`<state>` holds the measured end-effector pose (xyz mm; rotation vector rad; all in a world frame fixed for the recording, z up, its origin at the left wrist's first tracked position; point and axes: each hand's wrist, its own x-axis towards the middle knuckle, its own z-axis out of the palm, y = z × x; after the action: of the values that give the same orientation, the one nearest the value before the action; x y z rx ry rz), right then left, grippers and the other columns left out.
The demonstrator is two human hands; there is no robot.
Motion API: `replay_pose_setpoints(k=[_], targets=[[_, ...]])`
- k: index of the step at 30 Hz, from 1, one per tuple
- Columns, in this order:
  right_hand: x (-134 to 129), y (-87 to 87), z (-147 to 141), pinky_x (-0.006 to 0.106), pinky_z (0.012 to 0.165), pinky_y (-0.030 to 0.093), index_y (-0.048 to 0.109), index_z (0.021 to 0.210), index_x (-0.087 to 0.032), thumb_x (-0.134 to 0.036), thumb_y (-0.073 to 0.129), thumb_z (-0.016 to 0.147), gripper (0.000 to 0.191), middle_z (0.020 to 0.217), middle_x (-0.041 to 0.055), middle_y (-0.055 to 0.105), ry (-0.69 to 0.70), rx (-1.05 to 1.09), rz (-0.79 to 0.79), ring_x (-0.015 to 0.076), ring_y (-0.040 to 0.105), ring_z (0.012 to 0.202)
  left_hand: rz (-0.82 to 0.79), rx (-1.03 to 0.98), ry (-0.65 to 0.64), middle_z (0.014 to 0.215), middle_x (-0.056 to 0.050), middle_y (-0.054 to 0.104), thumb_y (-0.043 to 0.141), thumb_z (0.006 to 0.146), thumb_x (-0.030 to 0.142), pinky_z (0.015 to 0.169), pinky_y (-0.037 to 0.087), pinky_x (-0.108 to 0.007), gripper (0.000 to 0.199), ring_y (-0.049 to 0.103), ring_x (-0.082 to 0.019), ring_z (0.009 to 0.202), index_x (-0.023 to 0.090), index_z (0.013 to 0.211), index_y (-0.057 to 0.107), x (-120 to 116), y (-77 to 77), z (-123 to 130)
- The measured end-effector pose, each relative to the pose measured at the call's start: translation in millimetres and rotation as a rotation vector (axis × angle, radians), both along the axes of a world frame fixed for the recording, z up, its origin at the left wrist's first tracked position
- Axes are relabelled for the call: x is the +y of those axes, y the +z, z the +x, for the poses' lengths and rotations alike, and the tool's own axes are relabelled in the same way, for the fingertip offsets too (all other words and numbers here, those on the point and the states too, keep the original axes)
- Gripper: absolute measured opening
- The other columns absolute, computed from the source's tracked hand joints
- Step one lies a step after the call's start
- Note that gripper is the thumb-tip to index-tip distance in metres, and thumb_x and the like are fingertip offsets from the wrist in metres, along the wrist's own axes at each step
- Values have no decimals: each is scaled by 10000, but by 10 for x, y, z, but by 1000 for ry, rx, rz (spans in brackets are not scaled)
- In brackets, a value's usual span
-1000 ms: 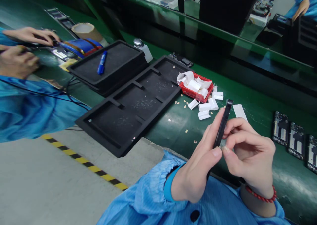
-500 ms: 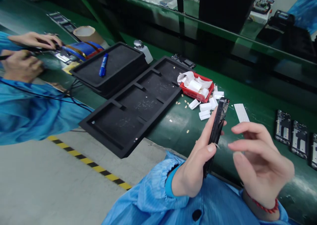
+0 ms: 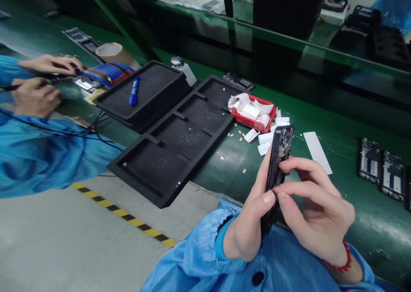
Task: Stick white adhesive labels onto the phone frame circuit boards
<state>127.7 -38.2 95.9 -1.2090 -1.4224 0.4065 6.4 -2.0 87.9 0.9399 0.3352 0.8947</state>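
Note:
My left hand (image 3: 245,225) is closed around an opened smartphone (image 3: 276,165) with its circuit parts exposed. The phone stands steeply on edge, its inner face turned to the right. Against that face, my right hand (image 3: 316,206) has its thumb and a finger pinched together beside my left thumb, with another fingertip resting higher on the phone. Whatever lies in the pinch is too small to make out. Just beyond the phone, white paper pieces (image 3: 265,148) lie by a red tray (image 3: 253,123) filled with more of them. A white label sheet (image 3: 317,152) rests behind my right hand.
On the left stand a long black compartment tray (image 3: 154,155) and a black tray stack bearing a blue marker (image 3: 134,90). A metal-topped bottle (image 3: 183,69) is behind. Opened phones (image 3: 369,160) line the right. A co-worker's hands (image 3: 38,95) work at far left.
My right hand has moved left onto the phone, its thumb and finger closing near my left thumb, where a thin pale strip showed before. The phone has turned slightly, showing more of its inside.

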Motion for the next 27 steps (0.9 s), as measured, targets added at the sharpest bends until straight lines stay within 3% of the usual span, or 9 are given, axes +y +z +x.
replay_pose_setpoints(k=[7, 11, 14, 18, 22, 24, 27], targets=[[2, -10, -40, 276, 955, 528, 676, 934, -188, -25, 659, 837, 191, 1148, 40, 605, 3, 56, -4, 130, 615, 1074, 36, 45, 18, 1648, 114, 318, 373, 1048, 319, 1316, 167, -371, 520, 208, -234, 1569, 392, 1563, 376, -17, -5, -8], [-32, -18, -107, 241, 996, 492, 661, 945, -210, -84, 633, 894, 140, 1208, 34, 543, 10, 130, -124, 112, 561, 1147, 32, 21, 72, 1638, 58, 357, 393, 1031, 357, 1304, 212, -378, 538, 285, -248, 1542, 334, 1568, 392, -58, -79, 39], [-55, -8, -154, 236, 1022, 483, 653, 951, -216, -113, 613, 917, 116, 1221, 38, 511, 27, 165, -156, 114, 539, 1197, -51, -8, 129, 1589, -9, 444, 437, 992, 439, 1291, 244, -416, 570, 350, -277, 1510, 266, 1535, 462, -108, -97, 67], [-90, 11, -137, 227, 1020, 486, 676, 1020, -224, -108, 596, 921, 172, 1242, 38, 529, 55, 108, -105, 103, 554, 1162, -310, -12, 132, 1479, -49, 569, 530, 889, 527, 1286, 236, -471, 600, 340, -325, 1511, 223, 1399, 617, -139, -7, 49], [-103, -13, -101, 301, 989, 526, 622, 1111, -191, -31, 609, 874, 287, 1165, 64, 625, 18, 185, -11, 148, 587, 1156, -516, -152, 50, 1369, -63, 656, 520, 832, 541, 1249, 306, -523, 561, 471, -380, 1416, 199, 1217, 743, -111, 71, 84], [-86, -35, -113, 351, 984, 528, 599, 1065, -179, 7, 637, 832, 300, 1065, 56, 680, -21, 172, 42, 157, 631, 1063, -516, -246, 41, 1346, -55, 672, 506, 830, 520, 1236, 330, -520, 543, 524, -379, 1368, 210, 1200, 755, -87, 42, 136], [-73, -72, -162, 418, 1038, 502, 577, 971, -184, 13, 670, 803, 276, 965, 32, 719, -52, 102, 74, 161, 671, 975, -412, -217, 63, 1371, -41, 658, 490, 856, 528, 1230, 347, -497, 558, 526, -362, 1366, 232, 1270, 718, -52, -52, 199]])
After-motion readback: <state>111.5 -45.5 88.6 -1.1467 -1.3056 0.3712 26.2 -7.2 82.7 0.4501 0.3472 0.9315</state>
